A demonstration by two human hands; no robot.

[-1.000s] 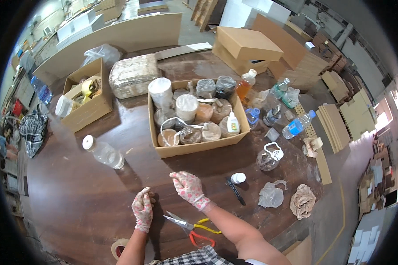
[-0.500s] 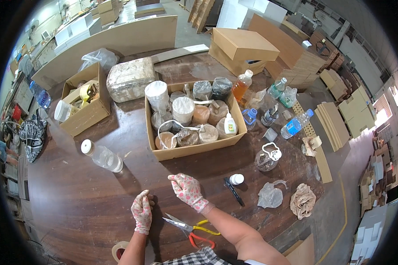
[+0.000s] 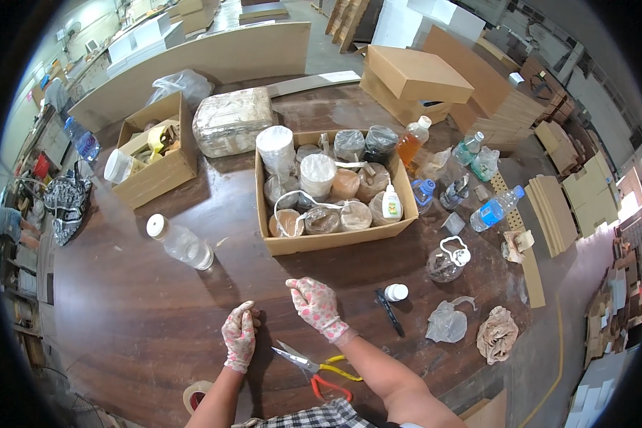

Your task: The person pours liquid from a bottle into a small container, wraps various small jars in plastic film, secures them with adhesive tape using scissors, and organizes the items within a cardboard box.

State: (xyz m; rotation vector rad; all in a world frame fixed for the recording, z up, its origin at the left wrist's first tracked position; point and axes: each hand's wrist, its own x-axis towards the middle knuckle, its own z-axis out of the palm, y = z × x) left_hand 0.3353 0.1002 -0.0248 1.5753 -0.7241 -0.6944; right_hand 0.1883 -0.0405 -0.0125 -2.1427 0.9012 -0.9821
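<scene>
Both my hands wear white gloves with pink dots and hover over the brown table. My left hand (image 3: 240,337) is closed, thumb and fingers pressed together; whatever is between them, if anything, is too small to make out. Slightly farther off, my right hand (image 3: 317,308) is also closed in a pinch, its fingertips pointing left, and I cannot see what it may hold. Scissors (image 3: 314,367) with one yellow and one red handle lie spread just below the right hand. To its right are a black marker (image 3: 389,312) and a small white-capped bottle (image 3: 396,292).
A carton of wrapped jars (image 3: 339,242) stands beyond my hands. A clear bottle (image 3: 185,246) lies at left, near a carton of odds and ends (image 3: 157,182). Tape (image 3: 195,396) sits by my left forearm. Several bottles, including a blue-capped one (image 3: 493,211), and a crumpled cloth (image 3: 497,335) are at right.
The whole scene has slid a little to the right in the picture. My hands keep nearly the same closed pose and place over the table.
</scene>
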